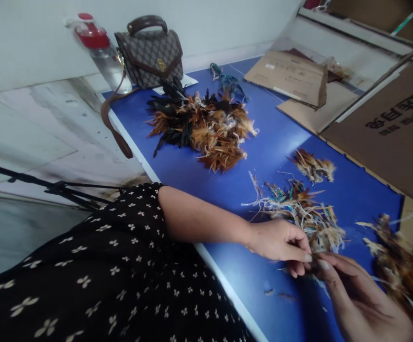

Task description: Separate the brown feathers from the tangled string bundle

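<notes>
My left hand [281, 241] pinches thumb to fingers at a small dark brown feather piece [313, 264]. From the lower right, my right hand [361, 294] meets it, thumb and forefinger closed on the same piece. The exact shape of the piece is mostly hidden by the fingertips. Just beyond my left hand lies a tangled heap of feather scraps and pale strings [308, 211], with teal bits in it. A pile of brown feathers [406, 266] is beside my right hand, partly cut off by the frame.
Bundled orange-brown and black feathers [206, 126] cover the far part of the blue table [263, 156]. A small feather clump [313, 165] lies near a cardboard box [388, 109]. Cardboard flaps [288, 76], a handbag [153, 54] and a red-capped bottle [101, 52] stand around.
</notes>
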Demonstrator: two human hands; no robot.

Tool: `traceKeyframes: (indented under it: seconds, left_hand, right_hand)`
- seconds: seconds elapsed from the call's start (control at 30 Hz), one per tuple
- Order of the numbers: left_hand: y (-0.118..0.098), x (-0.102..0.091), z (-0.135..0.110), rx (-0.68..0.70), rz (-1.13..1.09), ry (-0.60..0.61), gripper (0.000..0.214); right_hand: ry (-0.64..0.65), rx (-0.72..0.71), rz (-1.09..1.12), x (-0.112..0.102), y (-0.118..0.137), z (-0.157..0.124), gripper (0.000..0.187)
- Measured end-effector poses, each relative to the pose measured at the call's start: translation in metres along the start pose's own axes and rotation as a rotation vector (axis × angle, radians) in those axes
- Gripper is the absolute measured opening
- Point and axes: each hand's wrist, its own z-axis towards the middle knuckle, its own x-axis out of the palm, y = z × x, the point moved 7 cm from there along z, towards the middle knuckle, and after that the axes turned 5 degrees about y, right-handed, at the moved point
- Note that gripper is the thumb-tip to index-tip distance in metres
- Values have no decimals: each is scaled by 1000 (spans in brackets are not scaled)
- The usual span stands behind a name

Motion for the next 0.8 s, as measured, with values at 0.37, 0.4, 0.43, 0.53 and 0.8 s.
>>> traceKeyframes:
  seconds: [0.37, 0.4, 0.43, 0.53, 0.8]
  left_hand:
    - [-30, -4, -8, 123, 476, -89, 25]
    - [-30, -2, -8, 133, 451, -92, 24]
    - [-30, -2, -9, 142, 422, -102, 24]
    - [-30, -2, -10, 175, 310, -143, 22]
    - [-38, -29, -15, 239, 54, -468, 23]
  right_hand:
    - [205, -443, -444, 37, 42, 108, 21]
    - [207, -461, -464, 45, 36, 124, 23]
    - [231, -466, -486, 54, 28, 140, 27]
    - [301, -510, -576, 75, 8, 173, 28]
    - [-124, -346, -588, 32, 33, 143, 30]
